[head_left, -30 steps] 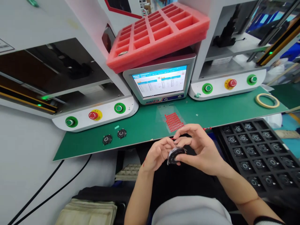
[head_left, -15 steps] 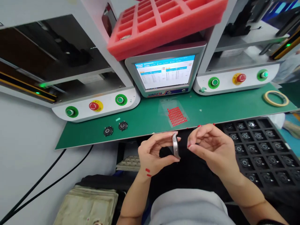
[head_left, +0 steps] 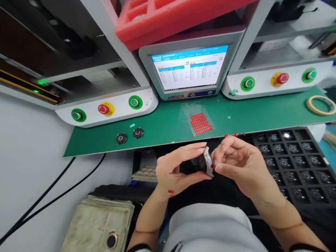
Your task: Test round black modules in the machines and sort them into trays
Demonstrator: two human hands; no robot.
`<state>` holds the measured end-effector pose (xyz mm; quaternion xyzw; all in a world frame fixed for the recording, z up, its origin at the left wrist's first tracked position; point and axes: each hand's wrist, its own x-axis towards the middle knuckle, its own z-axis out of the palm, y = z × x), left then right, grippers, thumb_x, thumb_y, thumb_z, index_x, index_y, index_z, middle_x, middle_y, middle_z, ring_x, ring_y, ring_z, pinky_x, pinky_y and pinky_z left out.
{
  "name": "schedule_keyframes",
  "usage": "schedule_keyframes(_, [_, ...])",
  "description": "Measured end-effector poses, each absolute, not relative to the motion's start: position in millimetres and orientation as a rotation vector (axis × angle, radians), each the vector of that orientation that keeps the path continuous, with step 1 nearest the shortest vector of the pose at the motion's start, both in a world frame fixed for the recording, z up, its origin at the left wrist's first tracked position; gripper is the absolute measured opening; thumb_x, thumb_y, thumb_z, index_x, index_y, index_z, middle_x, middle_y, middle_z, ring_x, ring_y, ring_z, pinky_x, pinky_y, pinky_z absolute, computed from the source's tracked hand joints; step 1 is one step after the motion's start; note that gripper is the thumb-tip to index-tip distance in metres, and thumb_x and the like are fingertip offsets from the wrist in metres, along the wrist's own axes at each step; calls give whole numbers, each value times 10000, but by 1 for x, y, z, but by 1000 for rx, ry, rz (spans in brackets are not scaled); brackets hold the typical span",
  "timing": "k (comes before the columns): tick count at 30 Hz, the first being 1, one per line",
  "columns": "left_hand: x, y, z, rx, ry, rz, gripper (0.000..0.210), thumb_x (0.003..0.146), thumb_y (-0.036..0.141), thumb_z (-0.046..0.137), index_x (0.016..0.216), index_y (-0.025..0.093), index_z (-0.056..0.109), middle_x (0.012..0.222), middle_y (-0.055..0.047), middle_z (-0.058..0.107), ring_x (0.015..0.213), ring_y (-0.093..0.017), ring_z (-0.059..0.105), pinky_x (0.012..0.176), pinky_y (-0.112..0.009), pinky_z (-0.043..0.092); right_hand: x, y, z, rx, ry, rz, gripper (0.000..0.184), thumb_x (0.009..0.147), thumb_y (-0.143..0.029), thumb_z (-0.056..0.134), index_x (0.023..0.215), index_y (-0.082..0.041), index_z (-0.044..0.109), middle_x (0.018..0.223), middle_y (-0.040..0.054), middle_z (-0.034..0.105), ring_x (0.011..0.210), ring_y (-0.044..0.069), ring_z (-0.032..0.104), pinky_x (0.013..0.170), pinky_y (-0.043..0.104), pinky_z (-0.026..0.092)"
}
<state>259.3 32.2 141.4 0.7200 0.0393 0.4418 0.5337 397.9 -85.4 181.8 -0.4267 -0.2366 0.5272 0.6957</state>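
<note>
Person, both hands bare: left hand point(head_left: 178, 169), right hand point(head_left: 241, 168). Two small red patches point(head_left: 171, 191) on the left wrist, roughly rectangular, one above the other. Forearms point(head_left: 282, 211) bare down to the sleeves, thin crease line across each. Top point(head_left: 210, 224) pale grey to white, soft folds, rounded over the front. Few black strokes point(head_left: 177, 246) low on it, cut off by frame edge, can't read. Left cuff point(head_left: 139, 247) has a black band with white next to it; right cuff point(head_left: 299, 247) black-banded too, mostly cropped.
</note>
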Motion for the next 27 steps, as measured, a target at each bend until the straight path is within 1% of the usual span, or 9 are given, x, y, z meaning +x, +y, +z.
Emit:
schedule_keyframes(5, [259,32,141,1737,96,1051,686,638,165,891,1276,245,653,1242,-86,703,1036,-242,718,911,-374,619,396,-85,183,-984,-506,1155,235,757,-112,811,843,-228,625,715,-48,674,673,73,659,643,177,554])
schedule_keyframes(12, [258,32,142,1768,89,1076,678,658,135,875,1285,252,644,1255,-73,698,1043,-222,715,907,-345,617,394,-83,182,-1003,-493,1129,241,739,-113,820,816,-221,618,699,-39,675,651,92,650,616,204,551])
schedule_keyframes(15, [257,34,142,1797,67,1100,667,678,144,865,1296,253,637,1257,-75,697,1039,-213,717,904,-325,613,394,-81,179,-957,-483,1158,248,739,-106,816,814,-220,610,701,-44,677,648,90,647,628,209,558])
schedule_keyframes(19, [256,39,139,1867,39,1121,635,703,154,850,1297,233,639,1245,-97,701,1020,-210,723,882,-309,617,396,-78,176,-888,-432,1231,296,687,-81,840,784,-204,589,687,-47,660,636,85,641,607,191,559])
schedule_keyframes(23, [258,41,131,1867,11,1117,640,702,220,859,1302,253,638,1221,-107,712,1001,-225,730,859,-327,624,395,-71,176,-836,-343,1307,350,641,-90,859,785,-203,560,706,-66,612,566,53,589,537,158,530])
schedule_keyframes(27, [264,37,123,1632,53,1077,605,685,236,870,1256,276,673,1181,-102,731,1027,-256,725,890,-366,615,392,-62,172,-826,-288,1366,423,573,-124,893,805,-206,549,757,-71,561,520,38,528,425,134,438])
